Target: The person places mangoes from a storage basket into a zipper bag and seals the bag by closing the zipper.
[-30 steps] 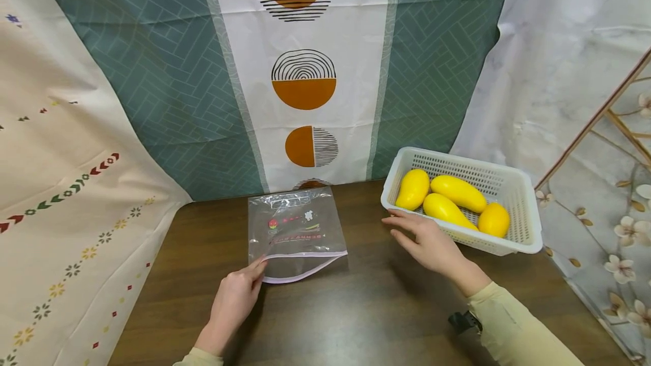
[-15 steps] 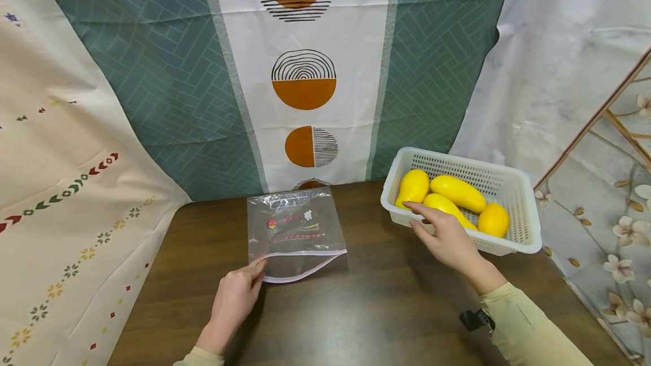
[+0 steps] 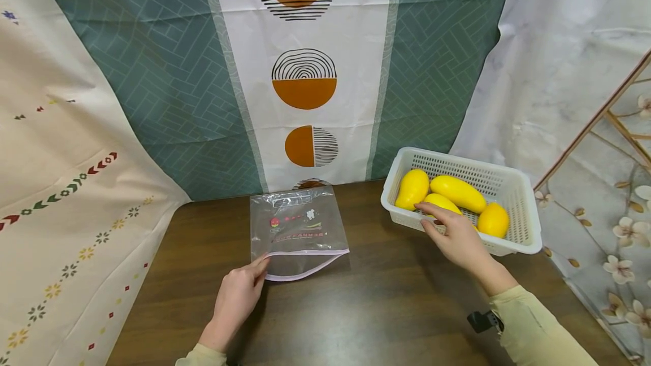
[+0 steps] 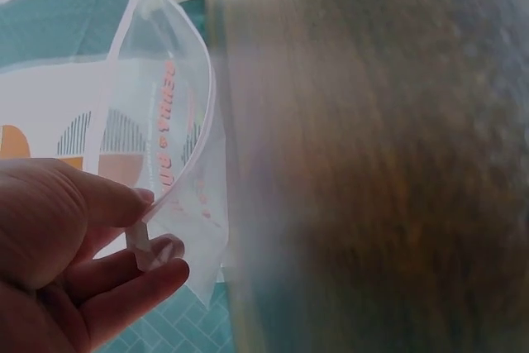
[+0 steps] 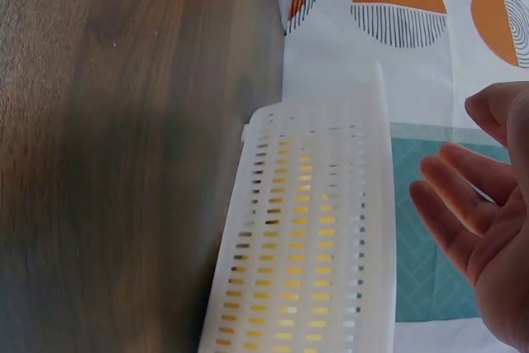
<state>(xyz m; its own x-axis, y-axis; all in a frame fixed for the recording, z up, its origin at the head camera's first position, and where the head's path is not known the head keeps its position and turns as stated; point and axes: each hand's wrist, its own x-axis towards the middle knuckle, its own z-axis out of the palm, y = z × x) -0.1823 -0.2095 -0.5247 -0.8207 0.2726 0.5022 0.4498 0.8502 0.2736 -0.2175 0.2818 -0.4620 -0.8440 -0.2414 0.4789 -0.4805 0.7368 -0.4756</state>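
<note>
A clear zip bag (image 3: 300, 225) with a pale pink zip edge and printed lettering lies on the table, its mouth parted toward the near side. My left hand (image 3: 238, 293) pinches the left corner of that mouth; in the left wrist view the thumb and fingers (image 4: 169, 274) grip the plastic. At the right, my right hand (image 3: 454, 237) hovers over the near rim of a white plastic basket (image 3: 519, 202), fingers spread and holding nothing. Several yellow mangoes lie in the basket; the nearest mango (image 3: 441, 203) is partly hidden behind the right hand.
The dark wooden table (image 3: 325, 315) runs back to a green and white patterned curtain (image 3: 305, 27). A cream embroidered cloth (image 3: 76, 185) hangs at the left, a floral one (image 3: 610, 213) at the right behind the basket. The basket's slotted side (image 5: 297, 245) stands upright.
My right hand has moved right, from beside the basket's left front corner to above its near rim by the front mango. The left hand keeps its pinch on the bag, almost still.
</note>
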